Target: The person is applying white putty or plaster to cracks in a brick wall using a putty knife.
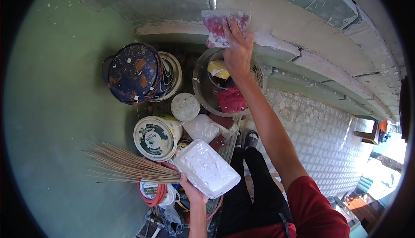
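Note:
My left hand (193, 190) is closed on the near edge of a rectangular container of white putty (207, 167), held in front of my body. With my right arm stretched out, my right hand (239, 55) presses a flat red putty spreader (216, 27), smeared white, against the grey-beige wall panel (276, 17). The fingers lie along the spreader's face; the thumb is hidden. Below that hand stands a wide clear tub (198, 84) with a yellow sponge-like piece (219, 69) and a crumpled pink-red cloth (231, 99) inside.
A dark stained bucket (135, 71), a white-lidded pail (154, 138) and a small round white tub (185, 106) crowd the plank platform. Thin sticks (134, 164) poke out left of my left hand. A green wall (65, 117) bounds the left; tiled floor (320, 130) lies below right.

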The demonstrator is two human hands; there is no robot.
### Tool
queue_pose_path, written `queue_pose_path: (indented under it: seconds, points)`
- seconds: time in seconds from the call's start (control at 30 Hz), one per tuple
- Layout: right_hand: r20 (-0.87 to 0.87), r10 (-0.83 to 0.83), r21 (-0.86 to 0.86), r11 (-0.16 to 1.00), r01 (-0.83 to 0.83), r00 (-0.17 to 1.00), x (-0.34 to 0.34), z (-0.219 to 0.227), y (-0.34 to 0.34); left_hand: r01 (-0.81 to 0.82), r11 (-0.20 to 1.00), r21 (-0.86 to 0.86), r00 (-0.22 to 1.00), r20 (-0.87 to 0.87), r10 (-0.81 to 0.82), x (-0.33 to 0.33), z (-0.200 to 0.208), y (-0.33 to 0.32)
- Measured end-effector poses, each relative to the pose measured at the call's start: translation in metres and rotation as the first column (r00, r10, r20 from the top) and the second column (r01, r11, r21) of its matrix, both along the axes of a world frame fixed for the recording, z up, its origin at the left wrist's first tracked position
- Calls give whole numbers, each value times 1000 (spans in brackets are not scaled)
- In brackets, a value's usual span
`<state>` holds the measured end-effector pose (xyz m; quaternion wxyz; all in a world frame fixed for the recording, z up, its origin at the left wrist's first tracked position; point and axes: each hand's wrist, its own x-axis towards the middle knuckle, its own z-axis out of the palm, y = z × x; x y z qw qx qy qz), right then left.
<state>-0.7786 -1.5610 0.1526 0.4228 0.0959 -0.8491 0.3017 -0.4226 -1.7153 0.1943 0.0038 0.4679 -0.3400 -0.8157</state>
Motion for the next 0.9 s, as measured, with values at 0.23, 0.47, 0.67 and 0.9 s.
queue_pose_path:
  seconds: [0.23, 0.47, 0.67, 0.9]
  points:
    - [-208, 26, -1, 1000, -27, 978, -11, 58, -3, -22, 1000, -1, 1000, -10, 22, 4, 4, -10]
    - [71, 41, 22, 999, -42, 997, -1, 3, -3, -21, 1000, -3, 1000, 4, 21, -1, 4, -2]
    - [-198, 186, 34, 982, -183, 962, -8, 55, -9, -13, 1000, 0, 1000, -12, 13, 3, 6, -2]
    - [78, 81, 43, 996, -85, 994, -12, 17, 1, -33, 999, -12, 999, 23, 34, -3, 10, 3]
